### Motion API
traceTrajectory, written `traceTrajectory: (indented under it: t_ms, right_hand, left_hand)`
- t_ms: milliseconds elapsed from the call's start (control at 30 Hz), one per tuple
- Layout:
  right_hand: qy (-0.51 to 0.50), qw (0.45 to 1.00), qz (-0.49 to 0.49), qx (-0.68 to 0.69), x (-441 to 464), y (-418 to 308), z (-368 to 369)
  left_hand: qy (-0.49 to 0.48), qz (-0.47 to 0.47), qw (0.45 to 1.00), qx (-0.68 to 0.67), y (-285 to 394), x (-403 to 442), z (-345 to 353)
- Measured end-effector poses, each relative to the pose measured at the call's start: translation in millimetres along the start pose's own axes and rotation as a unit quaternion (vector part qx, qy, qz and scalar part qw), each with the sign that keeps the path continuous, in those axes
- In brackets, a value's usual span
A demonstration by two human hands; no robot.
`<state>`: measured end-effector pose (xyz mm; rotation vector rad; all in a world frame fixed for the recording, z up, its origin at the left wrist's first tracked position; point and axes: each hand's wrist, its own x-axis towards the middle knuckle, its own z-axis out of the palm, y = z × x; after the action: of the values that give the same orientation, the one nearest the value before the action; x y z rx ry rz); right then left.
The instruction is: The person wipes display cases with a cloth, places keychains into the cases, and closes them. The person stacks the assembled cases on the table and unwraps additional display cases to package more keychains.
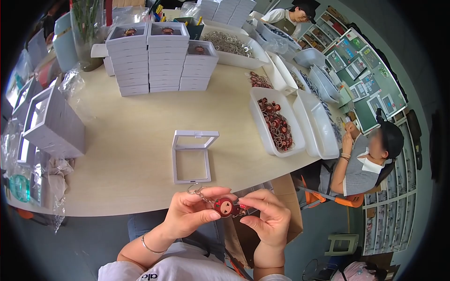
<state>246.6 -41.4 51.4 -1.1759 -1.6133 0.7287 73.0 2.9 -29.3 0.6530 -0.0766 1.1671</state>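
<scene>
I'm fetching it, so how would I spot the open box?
On the pale table, find the white stacks, then look toward the left hand. The open box stands just beyond it, alone and lid raised, unlike those stacks.

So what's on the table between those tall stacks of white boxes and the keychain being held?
In the head view, an open white frame case sits on the tabletop between the white boxes and the keychain.

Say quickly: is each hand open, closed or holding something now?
Left hand: closed, holding a dark red doll-shaped keychain with a metal chain.
Right hand: curled at the keychain's other end; whether its grip is closed cannot be told.
</scene>
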Motion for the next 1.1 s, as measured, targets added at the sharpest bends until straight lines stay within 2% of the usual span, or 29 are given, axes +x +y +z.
traceTrajectory:
  t_ms: [100, 200, 500, 800, 900, 1000, 1100]
  right_hand:
    - [-0.023, 0.999, -0.014, -0.034, 5, -1, -2]
    - [-0.015, 0.998, -0.023, -0.054, 5, 0, -1]
    - [0.04, 0.982, -0.117, -0.142, -4, 1, 3]
    - [0.085, 0.966, -0.131, -0.208, -8, 2, 2]
    - [0.086, 0.98, -0.077, -0.159, -13, 9, 0]
    - [0.123, 0.99, 0.007, -0.071, -18, 14, 2]
    - [0.137, 0.989, 0.035, 0.046, -18, 25, -2]
  left_hand:
    - [-0.015, 0.013, 1.0, 0.007, -1, 3, 0]
    - [0.005, -0.044, 0.997, 0.059, 6, 5, 0]
    - [0.019, -0.107, 0.993, -0.055, -4, 14, -1]
    - [0.064, -0.118, 0.99, -0.04, -14, 21, 5]
    - [0.071, -0.121, 0.99, 0.002, -20, 21, -1]
    - [0.147, -0.207, 0.967, -0.014, -21, 23, 6]
    - [0.204, -0.304, 0.925, -0.102, -23, 23, 8]
